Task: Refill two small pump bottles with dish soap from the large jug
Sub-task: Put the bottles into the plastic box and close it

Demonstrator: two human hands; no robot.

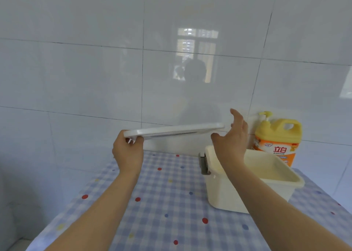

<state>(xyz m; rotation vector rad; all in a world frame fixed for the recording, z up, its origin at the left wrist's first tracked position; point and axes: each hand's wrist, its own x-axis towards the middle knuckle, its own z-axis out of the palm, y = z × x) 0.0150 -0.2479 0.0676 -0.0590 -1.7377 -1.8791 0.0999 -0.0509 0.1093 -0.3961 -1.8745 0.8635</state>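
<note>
Table: a blue-and-white checked cloth (162,203) with coloured dots covers it, nearest the camera.
Box: a cream plastic storage box (219,191) stands open on the cloth at the right, with a grey latch (204,164) on its left end.
Left hand: the left hand (128,155) is raised above the cloth, fingers and thumb curled round the left end of a white lid (175,130).
Lid: held in the air, nearly flat, its right end a little higher.
Right hand: the right hand (231,142) has spread, straight fingers and grips nothing; it is above the box, just beside the lid's right end.
Jug: the yellow dish soap jug (278,136), with an orange label and a pump top, stands upright behind the box.
Wall: the white tiled wall (95,69) rises behind the jug.
</note>
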